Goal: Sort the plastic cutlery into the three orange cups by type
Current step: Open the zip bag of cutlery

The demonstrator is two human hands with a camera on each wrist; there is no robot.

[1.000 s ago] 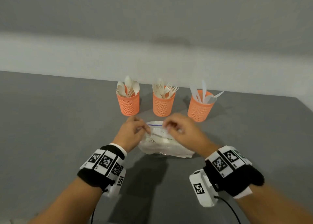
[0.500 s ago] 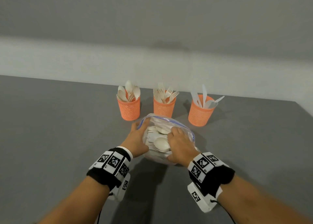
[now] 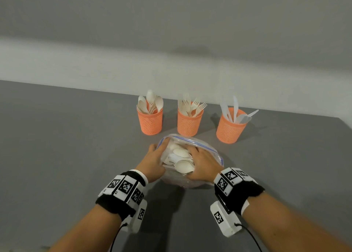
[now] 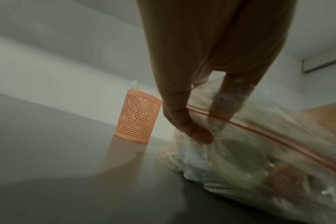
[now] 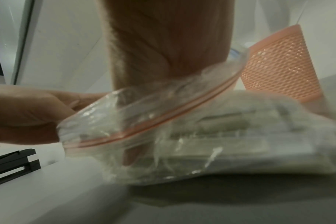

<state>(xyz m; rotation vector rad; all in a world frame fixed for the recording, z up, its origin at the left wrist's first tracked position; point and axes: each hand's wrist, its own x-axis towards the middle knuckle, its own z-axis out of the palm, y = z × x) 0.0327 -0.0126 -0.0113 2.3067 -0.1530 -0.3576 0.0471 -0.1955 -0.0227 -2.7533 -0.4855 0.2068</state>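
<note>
Three orange mesh cups stand in a row at the back: spoons (image 3: 150, 119) on the left, forks (image 3: 189, 123) in the middle, knives (image 3: 229, 129) on the right. In front of them lies a clear zip bag (image 3: 210, 151) of pale plastic cutlery, its mouth wide open. My left hand (image 3: 162, 147) pinches the bag's left rim, thumb outside and a finger inside (image 4: 205, 133). My right hand (image 3: 202, 162) reaches into the bag among the spoons; its fingertips are hidden by cutlery and blurred plastic (image 5: 220, 136). The spoon cup (image 4: 138, 118) stands just left of the bag (image 4: 240, 159).
The grey table (image 3: 66, 147) ends at a pale wall behind the cups, and its right corner shows at the far right. An orange cup (image 5: 278, 68) stands close behind the bag. A black flat object (image 5: 11, 163) lies to the left in the right wrist view.
A second ago both hands pinched the bag's closed zip top. The mouth has since been pulled open and my right hand has gone inside; the left hand keeps hold of the rim.
</note>
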